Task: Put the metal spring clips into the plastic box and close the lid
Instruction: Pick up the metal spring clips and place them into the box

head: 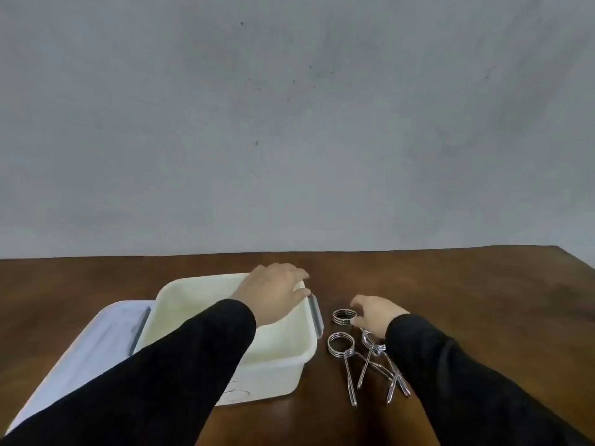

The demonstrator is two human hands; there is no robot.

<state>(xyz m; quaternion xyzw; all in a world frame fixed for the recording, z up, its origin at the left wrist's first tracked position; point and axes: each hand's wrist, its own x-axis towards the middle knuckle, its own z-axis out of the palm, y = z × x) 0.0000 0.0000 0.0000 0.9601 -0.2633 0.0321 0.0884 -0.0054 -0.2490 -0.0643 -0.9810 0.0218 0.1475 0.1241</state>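
Brown wooden bench (450, 284) carries everything, lower half of frame. White plastic box (277, 358) sits lower centre, open and seemingly empty; its lid (80, 342) lies flat at lower left, partly tucked under the box. Left hand (273, 292) rests over the box's far right corner, fingers draped on the rim beside the grey latch (317, 315), likely steadying the box for loading. Metal spring clips (363, 355) lie in a loose tangle on the bench just right of the box, none inside yet. Right hand (375, 313) reaches into the pile, fingers curled around the topmost coil (344, 317); cannot tell if it's actually pinched. Lid close comes last.
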